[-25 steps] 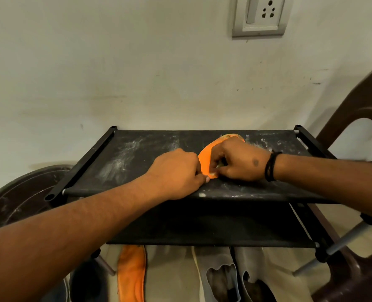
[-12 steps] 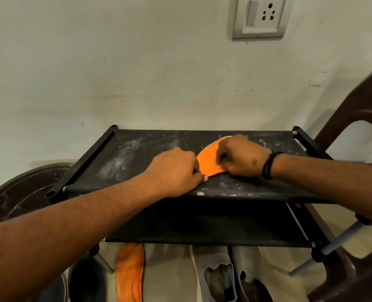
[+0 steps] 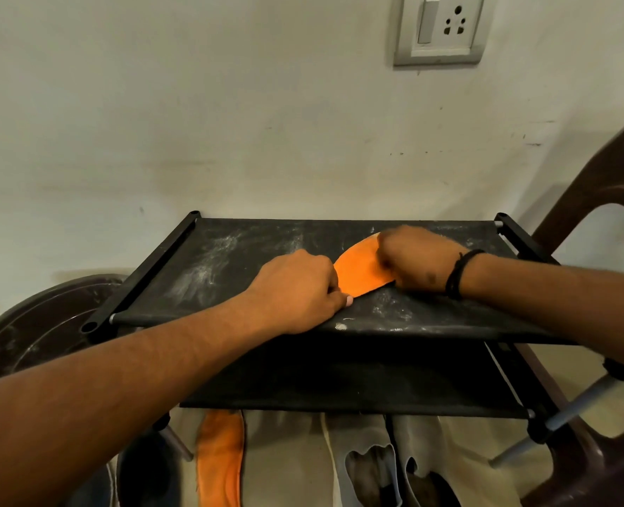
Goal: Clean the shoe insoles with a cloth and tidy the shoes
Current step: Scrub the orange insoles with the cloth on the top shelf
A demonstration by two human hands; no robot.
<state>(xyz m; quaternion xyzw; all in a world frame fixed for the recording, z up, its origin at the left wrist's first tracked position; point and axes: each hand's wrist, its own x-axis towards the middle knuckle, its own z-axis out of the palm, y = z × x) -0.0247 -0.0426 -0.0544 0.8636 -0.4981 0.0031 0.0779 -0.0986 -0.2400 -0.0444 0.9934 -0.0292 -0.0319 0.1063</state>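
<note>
An orange insole (image 3: 361, 273) lies on the dusty top shelf of a black shoe rack (image 3: 230, 258). My left hand (image 3: 295, 290) pinches the insole's near tip and pins it to the shelf. My right hand (image 3: 416, 261), wearing a black wristband, is a curled fist pressed on the far part of the insole. The fist looks bunched round a small cloth that is almost fully hidden under the fingers. A second orange insole (image 3: 220, 455) lies on the floor below the rack, beside a pair of grey shoes (image 3: 370, 464).
The rack stands against a pale wall with a switch and socket plate (image 3: 440, 27). A brown plastic chair (image 3: 595, 199) is close on the right. A dark round tub (image 3: 28, 334) sits at the left. A lower black shelf (image 3: 339, 375) hangs under the top one.
My right fist has slid along the insole toward the far right, baring more orange surface. My left hand has stayed on the near tip.
</note>
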